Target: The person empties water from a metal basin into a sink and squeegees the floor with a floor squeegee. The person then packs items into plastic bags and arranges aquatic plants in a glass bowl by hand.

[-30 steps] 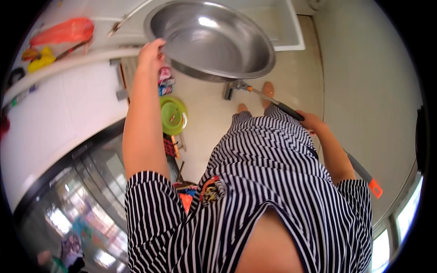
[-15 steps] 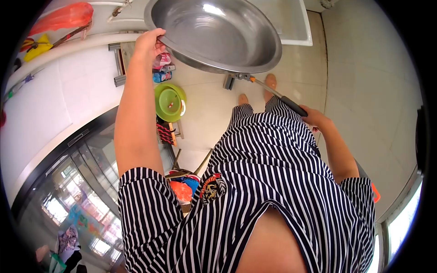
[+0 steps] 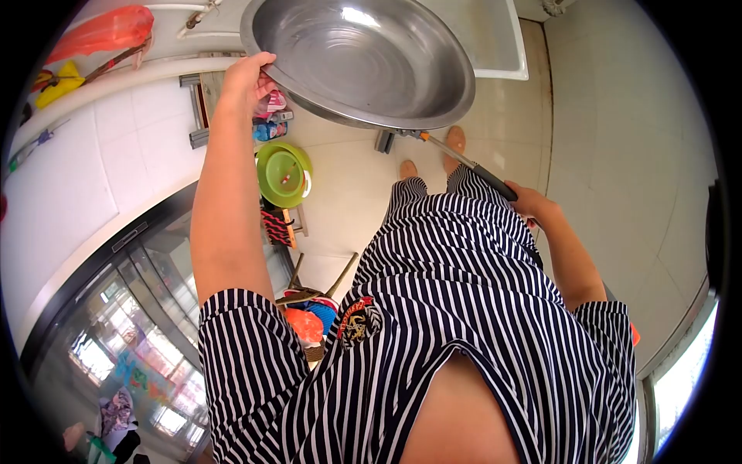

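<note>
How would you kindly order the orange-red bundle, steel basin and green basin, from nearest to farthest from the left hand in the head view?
1. Steel basin: touching, rim gripped by the left hand.
2. Green basin: apart, below the hand in the picture.
3. Orange-red bundle: farther down, beside the striped left sleeve.

The top edge cuts off the steel basin (image 3: 359, 69) and white sink (image 3: 502, 46). The basin partly covers the head of the long-handled mop (image 3: 488, 181), while the right arm (image 3: 572, 255) and sleeve (image 3: 607, 332) hide much of its rear shaft. An object (image 3: 286, 179) inside the green tub (image 3: 267, 182) is too small to identify.
</note>
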Available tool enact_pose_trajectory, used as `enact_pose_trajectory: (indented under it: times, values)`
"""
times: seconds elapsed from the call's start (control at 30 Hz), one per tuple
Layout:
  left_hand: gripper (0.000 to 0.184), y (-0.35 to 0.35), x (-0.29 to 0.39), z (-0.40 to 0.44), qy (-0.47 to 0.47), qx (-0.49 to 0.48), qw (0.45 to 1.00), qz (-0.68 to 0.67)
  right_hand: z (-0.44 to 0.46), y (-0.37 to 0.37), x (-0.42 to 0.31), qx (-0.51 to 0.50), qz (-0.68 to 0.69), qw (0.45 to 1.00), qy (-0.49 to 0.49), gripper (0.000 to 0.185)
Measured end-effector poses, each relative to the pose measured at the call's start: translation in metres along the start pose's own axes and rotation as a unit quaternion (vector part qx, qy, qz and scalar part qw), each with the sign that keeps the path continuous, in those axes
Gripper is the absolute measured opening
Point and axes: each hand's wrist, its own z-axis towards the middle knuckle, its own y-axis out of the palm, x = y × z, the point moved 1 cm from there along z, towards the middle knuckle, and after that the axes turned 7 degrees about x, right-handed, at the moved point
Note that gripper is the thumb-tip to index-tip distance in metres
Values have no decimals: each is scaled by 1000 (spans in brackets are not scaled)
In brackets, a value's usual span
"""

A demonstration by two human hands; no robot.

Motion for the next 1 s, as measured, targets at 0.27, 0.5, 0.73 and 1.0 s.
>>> enact_pose_trajectory:
  times: [0.27, 0.5, 0.73, 1.0]
  values:
    - [16, 0, 7, -4, -1, -8, 1000, 21, -2, 0, 1, -5, 13, 1000, -4, 62]
    - [15, 2, 14, -11, -10, -9, 999, 29, -2, -1, 2, -11, 23, 1000, 7, 62]
    - [16, 5, 14, -12, 0, 10, 999, 34, -9, -6, -6, -10, 10, 1000, 8, 59]
    - [18, 14, 8, -5, -19, 9, 1000, 11, -7, -4, 1, 16, 12, 1000, 16, 55]
